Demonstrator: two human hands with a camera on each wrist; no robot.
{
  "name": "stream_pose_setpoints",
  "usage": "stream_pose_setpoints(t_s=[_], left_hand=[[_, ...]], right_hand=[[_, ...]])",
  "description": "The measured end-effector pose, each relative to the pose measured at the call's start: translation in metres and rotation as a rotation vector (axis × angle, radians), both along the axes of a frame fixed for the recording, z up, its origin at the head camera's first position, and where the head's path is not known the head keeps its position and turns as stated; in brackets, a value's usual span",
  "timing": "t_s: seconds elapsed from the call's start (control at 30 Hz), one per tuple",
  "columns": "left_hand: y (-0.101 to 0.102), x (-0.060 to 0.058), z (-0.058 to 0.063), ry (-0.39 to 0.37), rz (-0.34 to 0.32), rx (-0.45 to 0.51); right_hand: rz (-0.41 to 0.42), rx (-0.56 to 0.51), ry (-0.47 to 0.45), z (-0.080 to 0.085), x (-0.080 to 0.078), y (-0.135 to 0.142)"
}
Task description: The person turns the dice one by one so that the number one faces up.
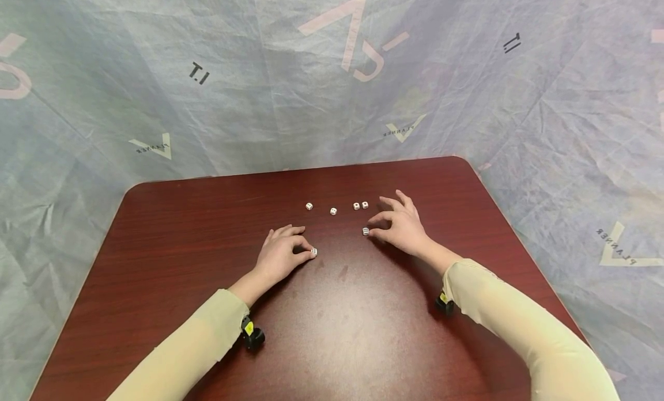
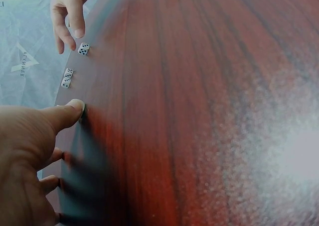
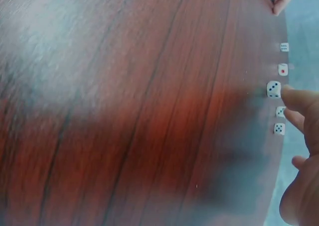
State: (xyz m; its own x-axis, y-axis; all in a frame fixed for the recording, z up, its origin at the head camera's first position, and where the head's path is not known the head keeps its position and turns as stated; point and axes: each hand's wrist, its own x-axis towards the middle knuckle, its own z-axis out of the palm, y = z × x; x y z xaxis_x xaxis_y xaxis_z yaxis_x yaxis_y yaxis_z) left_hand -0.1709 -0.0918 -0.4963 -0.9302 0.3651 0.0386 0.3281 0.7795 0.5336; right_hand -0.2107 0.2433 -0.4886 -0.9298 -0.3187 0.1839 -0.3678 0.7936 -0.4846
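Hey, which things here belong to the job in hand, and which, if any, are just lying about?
Likely in the job:
- left die, pinched by the left hand
- right die, at the right hand's fingertips
- table, the surface

Apparently just there:
- four dice farther back, possibly for later
- cloth behind

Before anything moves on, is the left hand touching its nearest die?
Touching. The head view shows the left hand pinching the die between thumb and forefinger.
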Motion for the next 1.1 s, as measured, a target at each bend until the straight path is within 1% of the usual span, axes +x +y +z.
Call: stream_pose_setpoints(t_s=[0.2, 0.37, 0.8, 1.1], left_hand=[[0.0, 0.0, 0.001, -0.007, -0.002, 0.001], [0.0, 0.0, 0.0, -0.006, 0.0, 0.003], [-0.001, -0.001, -0.002, 0.003, 0.001, -0.001], [-0.001, -0.002, -0.002, 0.001, 0.0, 0.001]], right_hand=[[0.008, 0.047, 0.009, -0.002, -0.002, -0.006], [0.012, 0.045, 0.02, -0.001, -0.003, -0.008], [0.017, 0.043, 0.01, -0.001, -0.006, -0.012], [0.023, 0.044, 0.017, -0.002, -0.005, -0.012]])
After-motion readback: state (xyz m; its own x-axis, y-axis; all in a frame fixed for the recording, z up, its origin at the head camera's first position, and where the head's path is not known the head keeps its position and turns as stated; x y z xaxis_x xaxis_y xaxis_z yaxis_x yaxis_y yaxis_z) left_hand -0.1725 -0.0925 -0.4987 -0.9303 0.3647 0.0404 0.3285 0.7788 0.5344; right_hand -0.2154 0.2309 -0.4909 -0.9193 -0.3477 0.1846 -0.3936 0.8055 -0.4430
